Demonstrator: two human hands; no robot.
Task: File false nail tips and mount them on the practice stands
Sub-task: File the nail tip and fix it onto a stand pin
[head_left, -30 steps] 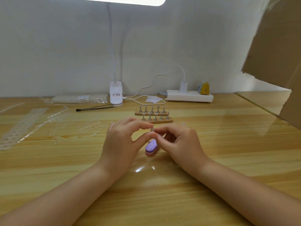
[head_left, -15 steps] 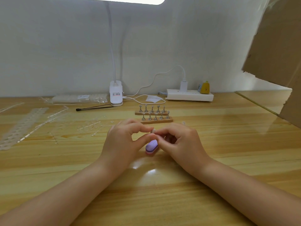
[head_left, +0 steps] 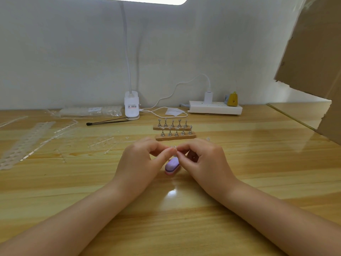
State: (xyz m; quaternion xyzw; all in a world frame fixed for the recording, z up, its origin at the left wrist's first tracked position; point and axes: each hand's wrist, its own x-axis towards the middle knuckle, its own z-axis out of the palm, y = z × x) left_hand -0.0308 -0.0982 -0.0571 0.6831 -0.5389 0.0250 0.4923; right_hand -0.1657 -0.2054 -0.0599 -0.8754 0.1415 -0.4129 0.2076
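My left hand [head_left: 140, 163] and my right hand [head_left: 204, 163] meet fingertip to fingertip at the middle of the wooden table [head_left: 258, 163]. Together they pinch a tiny clear nail tip [head_left: 174, 148], which the fingers mostly hide. Just below the fingertips a purple filing block [head_left: 171, 166] lies on the table, its far end under my right fingers. Behind the hands stand two wooden practice stands, a near one [head_left: 175, 137] and a far one [head_left: 172, 128], each with a row of small metal holders. Some holders carry clear tips.
Clear plastic sprue strips [head_left: 27, 139] and loose bits lie at the left. A bag of tips [head_left: 90, 111], a black tool [head_left: 107, 121], a lamp base [head_left: 131, 106] and a power strip [head_left: 215, 108] line the back. Cardboard [head_left: 313, 52] overhangs the right side.
Both hands stay in place over the purple block. The fingertips have drawn slightly closer together around the small tip.
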